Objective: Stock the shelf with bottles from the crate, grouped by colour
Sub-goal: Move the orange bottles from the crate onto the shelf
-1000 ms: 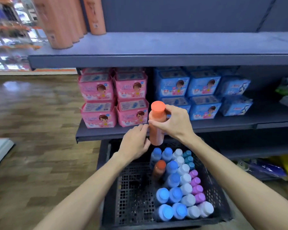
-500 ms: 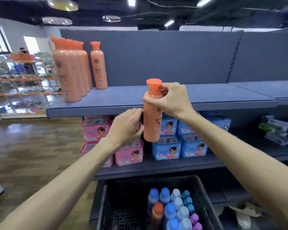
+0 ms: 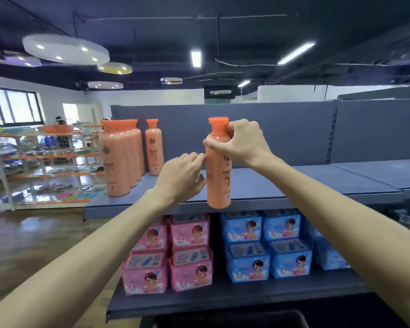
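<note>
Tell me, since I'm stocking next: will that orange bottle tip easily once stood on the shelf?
Probably: the orange bottle is tall and narrow, so a nudge could topple it. Its smooth surface may be slippery; the right hand grips near the cap, the left hand steadying.

I hold an orange bottle (image 3: 218, 166) upright at the front edge of the top shelf (image 3: 282, 185); my right hand (image 3: 243, 143) grips its neck, my left hand (image 3: 180, 178) touches its side. More orange bottles (image 3: 122, 157) stand at the shelf's left end.

Pink printed cardboard boxes (image 3: 168, 254) stand stacked. Blue printed cardboard boxes (image 3: 265, 247) sit just right of them. Round white ceiling lamps (image 3: 65, 49) hang well above.
</note>
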The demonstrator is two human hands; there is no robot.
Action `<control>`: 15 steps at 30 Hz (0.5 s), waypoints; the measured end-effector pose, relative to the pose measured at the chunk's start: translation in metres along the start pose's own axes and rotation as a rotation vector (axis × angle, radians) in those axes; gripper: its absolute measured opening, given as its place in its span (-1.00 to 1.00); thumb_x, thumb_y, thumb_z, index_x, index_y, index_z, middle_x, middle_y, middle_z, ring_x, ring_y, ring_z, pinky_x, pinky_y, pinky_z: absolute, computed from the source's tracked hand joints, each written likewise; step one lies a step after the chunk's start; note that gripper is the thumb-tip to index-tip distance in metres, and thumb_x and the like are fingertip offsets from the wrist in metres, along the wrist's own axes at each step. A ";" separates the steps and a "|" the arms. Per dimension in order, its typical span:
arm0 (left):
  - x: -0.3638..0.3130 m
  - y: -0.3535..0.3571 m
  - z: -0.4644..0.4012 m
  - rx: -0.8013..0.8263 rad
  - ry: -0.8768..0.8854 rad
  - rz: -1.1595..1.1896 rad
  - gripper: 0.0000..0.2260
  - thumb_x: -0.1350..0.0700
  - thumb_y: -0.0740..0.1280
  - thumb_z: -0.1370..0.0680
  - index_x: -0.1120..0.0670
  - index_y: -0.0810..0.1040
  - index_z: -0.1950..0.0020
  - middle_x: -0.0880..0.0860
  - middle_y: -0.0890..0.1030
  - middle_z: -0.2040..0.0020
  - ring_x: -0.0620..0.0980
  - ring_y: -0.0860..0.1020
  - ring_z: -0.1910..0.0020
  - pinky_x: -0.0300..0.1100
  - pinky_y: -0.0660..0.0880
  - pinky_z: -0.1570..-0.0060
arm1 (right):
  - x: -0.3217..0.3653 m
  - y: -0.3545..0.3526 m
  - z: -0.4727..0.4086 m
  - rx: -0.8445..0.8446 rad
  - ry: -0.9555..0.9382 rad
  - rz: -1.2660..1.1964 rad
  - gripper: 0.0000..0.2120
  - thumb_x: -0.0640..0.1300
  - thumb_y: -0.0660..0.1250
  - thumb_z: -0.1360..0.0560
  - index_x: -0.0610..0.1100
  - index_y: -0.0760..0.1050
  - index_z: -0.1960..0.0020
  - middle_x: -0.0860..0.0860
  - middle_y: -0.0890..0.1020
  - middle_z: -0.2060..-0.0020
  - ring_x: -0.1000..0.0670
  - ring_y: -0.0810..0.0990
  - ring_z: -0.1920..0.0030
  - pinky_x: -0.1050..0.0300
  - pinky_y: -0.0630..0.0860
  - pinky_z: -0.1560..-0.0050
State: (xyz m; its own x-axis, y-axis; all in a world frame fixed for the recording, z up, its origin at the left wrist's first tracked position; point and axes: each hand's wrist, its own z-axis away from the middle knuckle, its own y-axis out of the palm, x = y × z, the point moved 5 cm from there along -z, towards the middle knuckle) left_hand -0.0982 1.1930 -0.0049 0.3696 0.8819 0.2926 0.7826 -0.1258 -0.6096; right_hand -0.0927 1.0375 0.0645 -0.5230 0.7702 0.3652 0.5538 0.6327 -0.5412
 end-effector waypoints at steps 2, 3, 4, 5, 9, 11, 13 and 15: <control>0.007 0.001 -0.011 0.042 -0.009 -0.027 -0.77 0.07 0.29 -0.47 0.13 0.46 -0.08 0.03 0.47 0.19 0.10 0.48 0.21 -0.12 0.24 0.37 | -0.003 0.006 -0.009 0.002 0.012 0.017 -0.57 0.27 0.42 -0.30 -0.12 0.56 0.31 0.03 0.59 0.41 -0.01 0.59 0.30 0.07 0.56 0.21; 0.010 0.002 -0.016 0.065 -0.012 -0.040 -0.75 0.07 0.28 -0.48 0.13 0.44 -0.11 0.03 0.47 0.17 0.10 0.48 0.19 -0.11 0.25 0.36 | -0.006 0.011 -0.013 0.001 0.022 0.029 -0.57 0.27 0.41 -0.30 -0.12 0.56 0.30 0.04 0.59 0.40 -0.01 0.59 0.28 0.07 0.56 0.21; 0.012 0.005 -0.020 0.092 -0.017 -0.052 -0.73 0.07 0.26 -0.49 0.12 0.42 -0.15 0.03 0.47 0.16 0.09 0.48 0.18 -0.11 0.26 0.35 | -0.008 0.016 -0.016 -0.001 0.031 0.046 -0.56 0.29 0.41 -0.30 -0.11 0.55 0.29 0.04 0.59 0.38 -0.02 0.60 0.27 0.07 0.56 0.22; 0.014 0.008 -0.023 0.120 -0.024 -0.056 -0.71 0.07 0.25 -0.49 0.11 0.40 -0.19 0.02 0.46 0.14 0.08 0.47 0.16 -0.11 0.27 0.35 | -0.011 0.021 -0.019 -0.003 0.043 0.069 -0.54 0.31 0.39 -0.31 -0.12 0.53 0.26 0.03 0.60 0.35 -0.04 0.61 0.24 0.07 0.55 0.23; 0.014 0.030 -0.019 0.211 -0.079 -0.004 -0.65 0.05 0.24 -0.51 0.08 0.33 -0.28 -0.02 0.38 0.14 0.05 0.45 0.14 -0.11 0.28 0.33 | -0.017 0.040 -0.019 0.056 0.074 0.227 -0.49 0.31 0.32 -0.46 -0.16 0.44 -0.01 -0.07 0.59 0.10 -0.13 0.58 0.09 0.06 0.42 0.17; 0.011 0.040 -0.012 0.229 -0.086 0.004 -0.64 0.06 0.24 -0.51 0.08 0.33 -0.29 -0.01 0.40 0.13 0.06 0.46 0.14 -0.11 0.29 0.34 | -0.024 0.048 -0.013 0.152 0.079 0.224 -0.46 0.26 0.31 -0.50 -0.18 0.34 -0.19 -0.11 0.57 0.00 -0.17 0.58 0.04 0.02 0.46 0.13; 0.008 0.048 -0.007 0.229 -0.097 0.010 -0.64 0.08 0.24 -0.50 0.07 0.34 -0.28 -0.01 0.41 0.14 0.06 0.47 0.15 -0.10 0.32 0.34 | -0.033 0.054 -0.001 0.284 0.103 0.052 -0.35 0.21 0.32 -0.50 -0.13 0.16 -0.38 -0.09 0.58 -0.02 -0.15 0.59 0.05 -0.02 0.54 0.09; 0.008 0.050 -0.009 0.210 -0.110 -0.001 -0.67 0.09 0.25 -0.49 0.08 0.35 -0.24 -0.02 0.37 0.16 0.06 0.46 0.16 -0.10 0.30 0.36 | -0.047 0.058 0.015 0.399 0.136 -0.120 -0.23 0.16 0.38 -0.49 -0.06 0.03 -0.49 -0.02 0.58 -0.07 -0.08 0.59 -0.01 0.02 0.56 0.02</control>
State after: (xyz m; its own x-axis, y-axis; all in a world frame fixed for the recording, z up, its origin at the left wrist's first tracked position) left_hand -0.0521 1.1899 -0.0264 0.3032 0.9277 0.2179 0.6575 -0.0381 -0.7525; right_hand -0.0452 1.0369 0.0046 -0.4632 0.7134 0.5258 0.1866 0.6585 -0.7290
